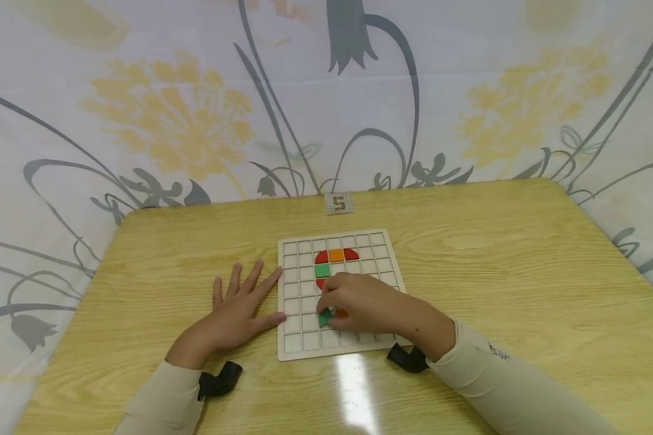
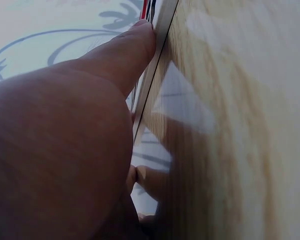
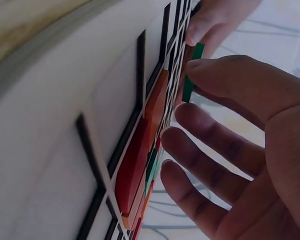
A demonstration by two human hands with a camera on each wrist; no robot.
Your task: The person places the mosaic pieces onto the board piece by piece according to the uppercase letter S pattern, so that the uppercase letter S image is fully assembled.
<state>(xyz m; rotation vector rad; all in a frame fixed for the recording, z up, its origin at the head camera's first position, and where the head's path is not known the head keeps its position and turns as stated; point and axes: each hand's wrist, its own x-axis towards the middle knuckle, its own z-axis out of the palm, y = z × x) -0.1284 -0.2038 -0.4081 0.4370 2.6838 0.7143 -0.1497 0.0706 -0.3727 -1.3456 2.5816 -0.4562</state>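
A white grid board point(image 1: 292, 343) lies on the wooden table. Over its lower middle, my right hand point(image 1: 364, 302) pinches a green tile point(image 1: 324, 317) between thumb and fingers; in the right wrist view this green tile point(image 3: 198, 52) is held tilted, just off the board. Coloured tiles sit in the grid: red rounded pieces point(image 1: 321, 258), an orange square point(image 1: 335, 255) and a green square point(image 1: 322, 270). Another orange tile point(image 1: 341, 313) is partly hidden by the right hand. My left hand point(image 1: 234, 320) rests spread on the table, thumb and index finger touching the board's left edge.
A small card point(image 1: 339, 203) showing an S-shaped pattern on a grid lies beyond the board at the table's back edge. Black wrist devices point(image 1: 220, 379) sit at both wrists. A patterned cloth point(image 1: 315, 109) hangs behind the table point(image 1: 495, 254).
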